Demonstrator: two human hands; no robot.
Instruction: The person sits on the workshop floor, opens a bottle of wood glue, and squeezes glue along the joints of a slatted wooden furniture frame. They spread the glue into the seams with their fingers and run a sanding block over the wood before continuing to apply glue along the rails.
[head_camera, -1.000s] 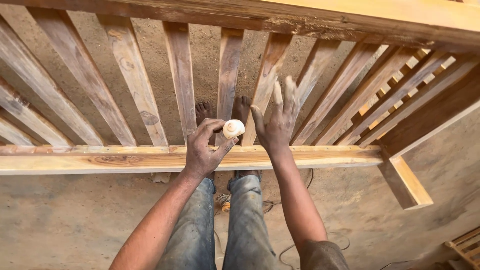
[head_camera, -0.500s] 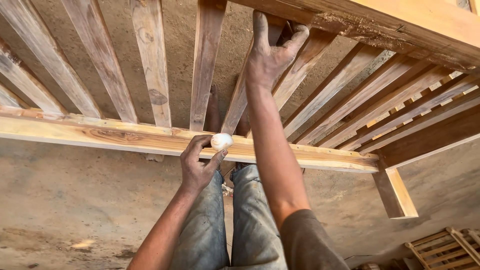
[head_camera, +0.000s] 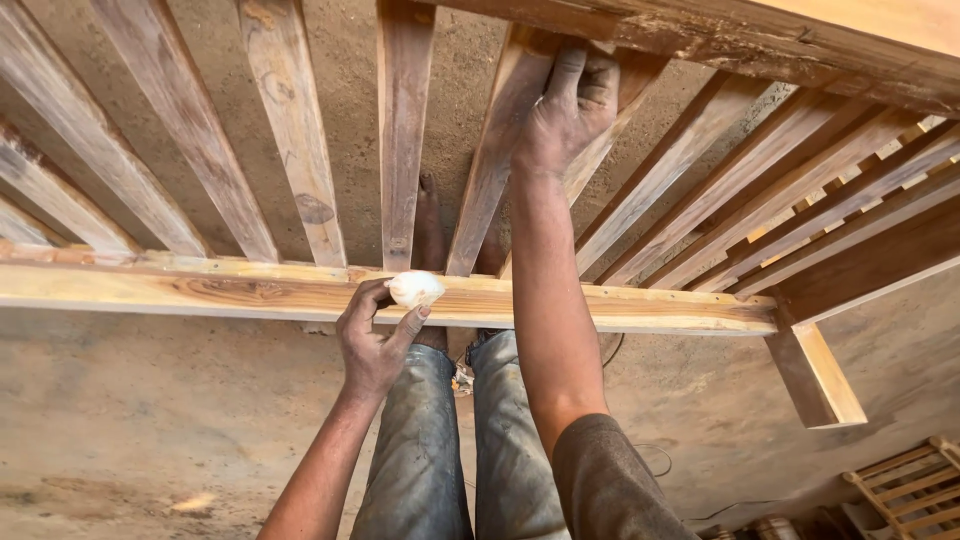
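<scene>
A slatted wooden frame fills the view, with a long near rail (head_camera: 620, 305) and many slats running away from me. My left hand (head_camera: 375, 340) holds a small whitish lump (head_camera: 415, 288) against the top of the near rail. My right hand (head_camera: 570, 105) is stretched far forward and grips a slat (head_camera: 500, 150) close to the far rail (head_camera: 760, 40). My legs in grey jeans (head_camera: 450, 440) stand just behind the near rail, and my bare feet show between the slats.
A dusty concrete floor (head_camera: 120, 430) lies under the frame. A short wooden leg (head_camera: 815, 375) hangs from the rail at right. Another small slatted wooden piece (head_camera: 905, 485) sits at the bottom right corner. A thin cable (head_camera: 655, 460) trails on the floor.
My right hand has moved from beside the left hand far forward and closed on a slat by the far rail. The left hand with the whitish lump stays on the near rail.
</scene>
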